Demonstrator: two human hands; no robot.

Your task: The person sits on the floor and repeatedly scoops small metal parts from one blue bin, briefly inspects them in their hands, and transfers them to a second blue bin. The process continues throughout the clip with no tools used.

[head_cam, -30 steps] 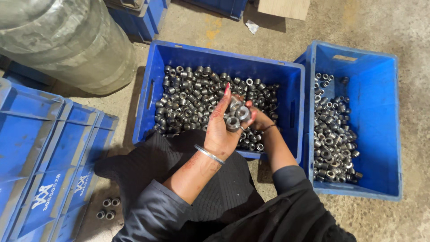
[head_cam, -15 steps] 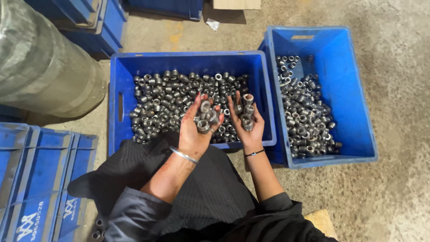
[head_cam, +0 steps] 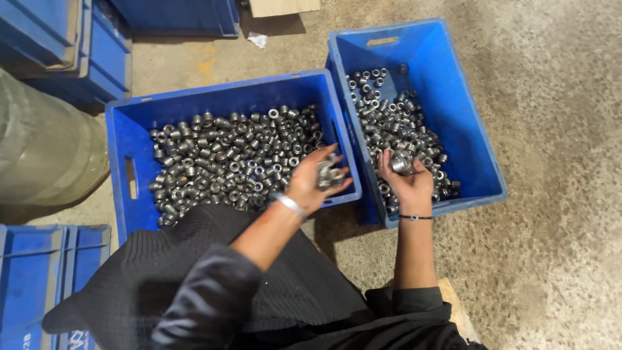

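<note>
Head view: since half a second ago my right hand point(head_cam: 407, 181) has swung from the left crate point(head_cam: 223, 97) over the right crate point(head_cam: 479, 155), fingers curled around one metal ring point(head_cam: 400, 162). My left hand point(head_cam: 317, 185) cups several rings point(head_cam: 329, 174) at the left crate's right wall, which stands between the hands. A grey drum point(head_cam: 45, 155) sits left of that crate.

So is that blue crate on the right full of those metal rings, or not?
Partly filled. The right crate holds metal rings only along its left side; bare blue floor shows on the right.
</note>
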